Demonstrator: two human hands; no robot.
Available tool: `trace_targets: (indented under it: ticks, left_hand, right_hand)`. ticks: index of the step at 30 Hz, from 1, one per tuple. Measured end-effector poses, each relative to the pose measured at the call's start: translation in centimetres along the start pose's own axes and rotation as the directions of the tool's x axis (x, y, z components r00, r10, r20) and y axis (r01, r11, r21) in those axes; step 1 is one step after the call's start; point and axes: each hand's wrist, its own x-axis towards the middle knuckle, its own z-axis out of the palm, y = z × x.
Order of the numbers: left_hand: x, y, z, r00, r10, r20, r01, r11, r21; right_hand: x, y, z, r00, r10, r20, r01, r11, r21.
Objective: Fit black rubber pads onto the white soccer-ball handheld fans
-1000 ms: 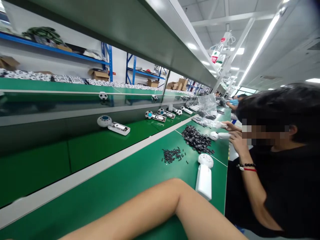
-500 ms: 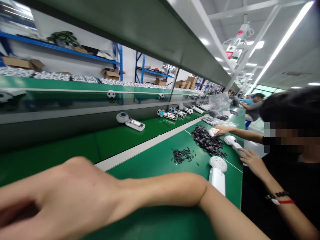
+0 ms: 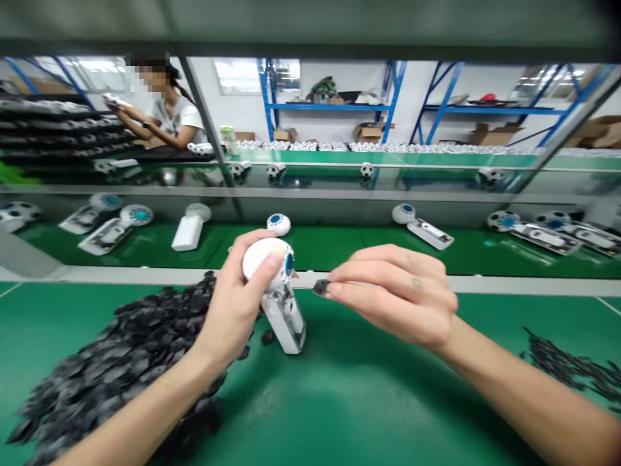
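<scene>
My left hand (image 3: 237, 304) grips the round white head of a small handheld fan (image 3: 281, 304), whose open handle stands on the green bench (image 3: 369, 395). My right hand (image 3: 398, 294) pinches a small black part (image 3: 321, 287) just right of the fan's head. A big heap of similar black parts (image 3: 111, 362) lies beside my left forearm.
A conveyor belt (image 3: 339, 249) behind the bench carries more half-built fans (image 3: 421, 226). A smaller pile of thin black pieces (image 3: 567, 366) lies at the right. Across the line a person (image 3: 165, 110) handles a fan. Blue shelving with cartons (image 3: 369, 133) stands behind.
The view has swung from the neighbour on my right back to my own spot. Both my hands are now in front of me, holding the fan and a black part.
</scene>
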Motion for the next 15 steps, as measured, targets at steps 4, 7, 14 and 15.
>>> trace_targets:
  ticks: [4,7,14,15]
  left_hand:
    - [-0.6,0.1,0.1,0.999,-0.024,0.028,0.025,0.999,-0.030]
    - [-0.9,0.5,0.2,0.998,-0.005,0.056,0.007,0.999,-0.035]
    - [-1.5,1.5,0.5,0.993,-0.061,0.105,0.061,0.998,0.001]
    - [-1.6,1.6,0.5,0.993,-0.059,0.103,0.057,0.998,0.015]
  right_hand:
    - [0.0,-0.3,0.8,0.987,-0.079,-0.139,0.073,0.996,-0.049]
    - [0.2,-1.4,2.0,0.976,0.174,-0.132,-0.149,0.973,0.176]
    - [0.9,-3.1,3.4,0.655,0.728,0.203,-0.668,0.433,0.605]
    - [0.9,-3.2,3.5,0.626,0.741,0.244,-0.691,0.382,0.614]
